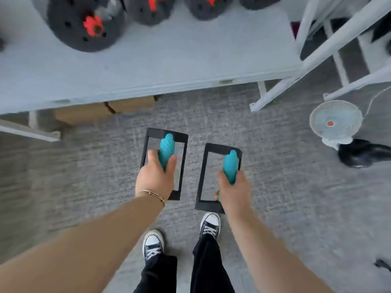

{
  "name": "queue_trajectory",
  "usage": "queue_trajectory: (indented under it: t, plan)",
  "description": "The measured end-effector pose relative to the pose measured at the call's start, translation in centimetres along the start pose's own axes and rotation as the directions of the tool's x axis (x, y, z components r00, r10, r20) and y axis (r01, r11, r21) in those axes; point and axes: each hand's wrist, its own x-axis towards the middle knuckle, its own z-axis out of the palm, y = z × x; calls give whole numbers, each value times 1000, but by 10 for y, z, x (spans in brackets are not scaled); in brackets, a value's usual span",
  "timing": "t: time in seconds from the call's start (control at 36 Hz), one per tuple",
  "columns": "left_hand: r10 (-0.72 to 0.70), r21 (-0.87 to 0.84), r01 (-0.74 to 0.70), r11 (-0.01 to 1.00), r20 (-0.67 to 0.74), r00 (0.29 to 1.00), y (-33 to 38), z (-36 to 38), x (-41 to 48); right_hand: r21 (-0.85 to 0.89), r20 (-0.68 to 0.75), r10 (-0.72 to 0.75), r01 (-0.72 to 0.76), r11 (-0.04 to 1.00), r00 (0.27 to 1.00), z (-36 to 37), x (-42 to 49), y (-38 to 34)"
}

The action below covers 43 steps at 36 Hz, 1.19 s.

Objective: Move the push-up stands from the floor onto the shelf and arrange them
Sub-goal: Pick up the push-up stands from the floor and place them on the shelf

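Observation:
Two push-up stands with black rectangular frames and teal grips hang over the grey carpet in front of my feet. My left hand (155,176) is wrapped around the teal grip of the left push-up stand (167,147). My right hand (233,191) grips the teal handle of the right push-up stand (220,148). Both stands are held side by side, a short gap apart, below and in front of the grey shelf (148,66). The near ends of both grips are hidden by my fingers.
Several black weight plates (84,26) with red centres stand along the back of the shelf. Cardboard boxes (105,108) lie under it. A white frame (317,56) stands at the right, with a small white fan (335,121) and a black object (361,153) on the floor.

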Motion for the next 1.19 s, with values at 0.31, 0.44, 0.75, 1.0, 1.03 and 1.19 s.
queue_trajectory:
  t: [0.31, 0.44, 0.75, 1.0, 1.03, 1.19]
  plan:
    - [135, -169, -148, 974, -87, 987, 116, -208, -131, 89, -75, -231, 238, 967, 970, -96, -177, -186]
    - [215, -214, -245, 946, -156, 964, 163, -277, -172, 127, -179, -385, 409, 903, 905, -136, -234, -255]
    - [358, -401, -453, 796, -292, 887, 304, -366, -195, 253, -238, -509, 559, 790, 827, -217, -242, -395]
    - [350, -472, -498, 727, -369, 861, 466, -371, -144, 183, -219, -617, 653, 735, 756, -313, -154, -522]
    - [348, -470, -496, 730, -370, 861, 484, -370, -138, 182, -214, -621, 656, 733, 754, -322, -142, -536]
    - [297, -499, -460, 734, -373, 879, 561, -369, -92, 162, -143, -639, 655, 739, 756, -355, -80, -607]
